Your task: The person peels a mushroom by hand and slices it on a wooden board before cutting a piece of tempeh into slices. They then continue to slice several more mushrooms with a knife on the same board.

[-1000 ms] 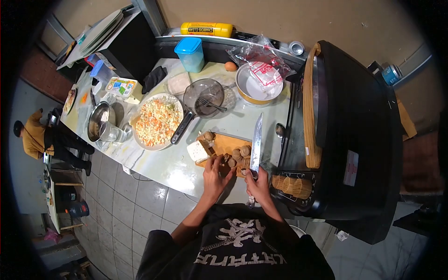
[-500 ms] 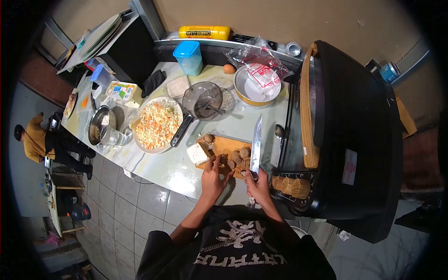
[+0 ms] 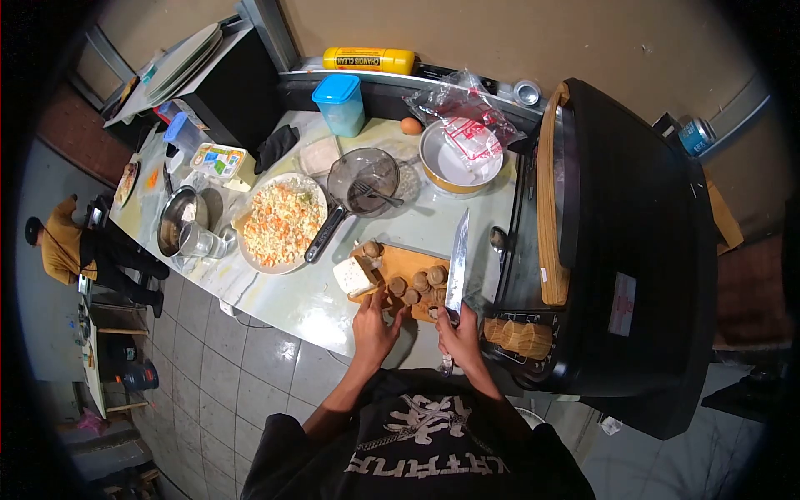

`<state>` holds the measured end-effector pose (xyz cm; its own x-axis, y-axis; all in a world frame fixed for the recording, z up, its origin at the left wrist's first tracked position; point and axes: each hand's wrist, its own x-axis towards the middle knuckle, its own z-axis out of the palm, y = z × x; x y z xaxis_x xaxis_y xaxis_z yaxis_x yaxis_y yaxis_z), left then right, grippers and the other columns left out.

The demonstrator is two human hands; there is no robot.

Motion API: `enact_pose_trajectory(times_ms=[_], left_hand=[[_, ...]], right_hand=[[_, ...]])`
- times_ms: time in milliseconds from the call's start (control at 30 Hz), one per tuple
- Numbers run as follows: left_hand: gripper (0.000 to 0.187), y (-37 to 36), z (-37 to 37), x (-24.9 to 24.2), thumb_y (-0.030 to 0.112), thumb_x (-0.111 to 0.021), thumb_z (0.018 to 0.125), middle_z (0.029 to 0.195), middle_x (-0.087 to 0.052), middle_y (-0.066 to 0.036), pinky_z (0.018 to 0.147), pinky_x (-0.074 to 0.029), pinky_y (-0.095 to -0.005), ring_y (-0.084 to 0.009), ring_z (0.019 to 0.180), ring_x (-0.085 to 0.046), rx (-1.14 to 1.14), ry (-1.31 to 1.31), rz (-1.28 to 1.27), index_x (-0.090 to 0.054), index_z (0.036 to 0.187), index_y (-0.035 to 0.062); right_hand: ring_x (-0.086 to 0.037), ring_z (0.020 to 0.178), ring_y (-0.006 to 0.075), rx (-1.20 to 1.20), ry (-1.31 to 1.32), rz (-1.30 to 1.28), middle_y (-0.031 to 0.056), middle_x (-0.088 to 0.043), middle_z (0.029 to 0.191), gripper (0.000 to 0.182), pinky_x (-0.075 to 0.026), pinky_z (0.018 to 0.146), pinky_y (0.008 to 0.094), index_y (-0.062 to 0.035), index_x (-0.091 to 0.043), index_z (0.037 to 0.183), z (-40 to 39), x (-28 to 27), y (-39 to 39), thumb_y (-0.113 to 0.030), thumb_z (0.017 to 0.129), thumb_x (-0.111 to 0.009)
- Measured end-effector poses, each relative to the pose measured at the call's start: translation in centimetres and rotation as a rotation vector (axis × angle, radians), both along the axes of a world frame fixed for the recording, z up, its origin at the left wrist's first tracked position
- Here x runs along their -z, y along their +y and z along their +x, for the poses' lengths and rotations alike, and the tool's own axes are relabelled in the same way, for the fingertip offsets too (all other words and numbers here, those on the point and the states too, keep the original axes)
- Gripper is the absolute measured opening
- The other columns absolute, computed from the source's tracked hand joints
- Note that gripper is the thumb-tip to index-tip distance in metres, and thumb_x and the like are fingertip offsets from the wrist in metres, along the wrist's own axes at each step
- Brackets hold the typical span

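My right hand [image 3: 458, 332] grips a large kitchen knife [image 3: 457, 268], its broad blade pointing away from me over the right end of the wooden cutting board [image 3: 402, 265]. Several round brown slices and pieces [image 3: 426, 283] lie on the board, just left of the blade. My left hand [image 3: 375, 332] rests at the board's near left edge, fingers apart, holding nothing. Beside its fingertips sits a white block [image 3: 355, 276] with a speckled top, on the board's left end. A small brown round piece [image 3: 372, 249] lies at the far left corner.
Left of the board are a plate of chopped food [image 3: 283, 223] and a dark strainer [image 3: 363, 180] with a fork in it. Behind stand a metal pan [image 3: 450, 177], an egg [image 3: 411, 126] and a blue-lidded container [image 3: 339, 105]. A spoon [image 3: 498, 240] lies beside the black appliance [image 3: 633, 242].
My left hand has drawn back slightly to the left, away from the brown slices towards the white block. The knife stays in my right hand, nearly unmoved.
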<state>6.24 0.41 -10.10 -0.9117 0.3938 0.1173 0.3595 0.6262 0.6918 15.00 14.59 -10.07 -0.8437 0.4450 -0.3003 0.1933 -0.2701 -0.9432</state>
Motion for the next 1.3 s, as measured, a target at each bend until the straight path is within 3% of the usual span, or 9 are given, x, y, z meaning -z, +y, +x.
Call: enact_pose_trajectory(times_ms=[200, 300, 500, 633, 733, 833, 933, 1033, 1300], left_hand=[[0.034, -1.1, -1.5, -4.2, 0.017, -0.073, 0.073, 0.082, -0.066, -0.014, 0.063, -0.051, -0.0362, -0.0266, 0.073, -0.065, -0.007, -0.242, -0.064, -0.061, 0.101, 0.0006], [0.018, -0.9, -4.5, -6.4, 0.014, -0.067, 0.079, 0.074, -0.064, -0.013, 0.06, -0.05, -0.0346, -0.0265, 0.065, -0.063, 0.133, 0.054, 0.029, -0.064, 0.09, 0.0005], [0.032, 1.0, -9.1, -2.5, 0.009, -0.067, 0.07, 0.092, -0.058, -0.016, 0.075, -0.048, -0.0405, -0.03, 0.094, -0.057, 0.149, 0.364, -0.365, -0.061, 0.101, 0.006], [0.037, 1.7, -10.9, -0.8, 0.012, -0.07, 0.067, 0.092, -0.057, -0.016, 0.071, -0.049, -0.0402, -0.0313, 0.09, -0.059, 0.163, 0.302, -0.542, -0.06, 0.102, 0.0076], [0.041, 2.1, -11.5, -0.9, 0.013, -0.072, 0.063, 0.095, -0.056, -0.015, 0.07, -0.049, -0.0403, -0.033, 0.085, -0.06, 0.219, 0.201, -0.567, -0.059, 0.102, 0.0078], [0.03, 2.1, -10.6, -2.8, 0.005, -0.067, 0.067, 0.092, -0.056, -0.016, 0.071, -0.045, -0.0449, -0.0355, 0.079, -0.059, 0.198, 0.222, -0.442, -0.059, 0.095, 0.0051], [0.032, 1.4, -9.8, -5.8, 0.003, -0.066, 0.074, 0.094, -0.059, -0.013, 0.072, -0.048, -0.0391, -0.0304, 0.085, -0.062, 0.264, 0.037, -0.071, -0.058, 0.105, 0.0029], [0.027, 0.4, -8.4, -8.8, 0.003, -0.061, 0.086, 0.108, -0.053, -0.006, 0.079, -0.048, -0.0269, -0.0138, 0.091, -0.058, 0.319, -0.595, 0.529, -0.053, 0.112, 0.0006], [0.035, -0.2, -3.7, -8.4, -0.008, -0.061, 0.082, 0.112, -0.052, -0.009, 0.084, -0.052, -0.0316, -0.0238, 0.095, -0.062, 0.261, -0.613, 0.984, -0.048, 0.114, -0.0013]], right_hand=[[-0.039, 0.036, 0.0053, 0.007, -0.006, 0.0, -0.0023, -0.043, 0.054, 0.013, -0.03, 0.031, 0.024, -0.002, -0.047, 0.087, 0.0, 0.1, 0.0, -0.012, 0.092, -0.052], [-0.035, 0.037, 0.0036, -0.035, -0.009, 0.009, -0.0007, -0.042, 0.057, 0.009, -0.029, 0.03, 0.022, -0.0041, -0.044, 0.09, -0.2, -0.3, -0.2, -0.01, 0.093, -0.05], [-0.036, 0.037, 0.0036, -0.041, 0.038, 0.027, -0.0011, -0.042, 0.057, 0.007, -0.029, 0.029, 0.0225, -0.0041, -0.044, 0.091, -0.1, -0.1, -0.9, -0.01, 0.093, -0.049], [-0.035, 0.036, 0.0039, -0.023, 0.157, 0.172, -0.0012, -0.042, 0.057, 0.007, -0.029, 0.029, 0.023, -0.0042, -0.045, 0.093, 0.1, 1.2, -0.8, -0.01, 0.093, -0.049], [-0.048, 0.051, 0.0097, 0.007, 0.011, 0.148, 0.0026, -0.05, 0.059, 0.01, -0.038, 0.048, 0.0277, 0.0007, -0.05, 0.084, 0.2, 0.7, -0.7, -0.008, 0.087, -0.056], [-0.049, 0.051, 0.0106, 0.026, 0.054, 0.213, 0.0041, -0.051, 0.06, 0.01, -0.039, 0.048, 0.0288, 0.0014, -0.052, 0.084, 0.3, 1.3, -0.8, -0.008, 0.087, -0.055], [-0.035, 0.036, 0.0042, -0.003, 0.161, 0.217, -0.0019, -0.042, 0.057, 0.007, -0.028, 0.029, 0.023, -0.0042, -0.045, 0.092, 0.5, 1.3, -1.1, -0.01, 0.092, -0.05], [-0.035, 0.037, 0.004, -0.046, 0.215, 0.24, -0.0022, -0.042, 0.057, 0.01, -0.028, 0.031, 0.0225, -0.0037, -0.045, 0.09, 0.4, -0.7, -1.4, -0.011, 0.093, -0.051], [-0.036, 0.04, 0.0041, -0.228, 0.172, 0.079, 0.0004, -0.041, 0.056, 0.024, -0.029, 0.036, 0.0212, -0.0014, -0.045, 0.088, 0.6, -6.1, -2.1, -0.023, 0.098, -0.041]])
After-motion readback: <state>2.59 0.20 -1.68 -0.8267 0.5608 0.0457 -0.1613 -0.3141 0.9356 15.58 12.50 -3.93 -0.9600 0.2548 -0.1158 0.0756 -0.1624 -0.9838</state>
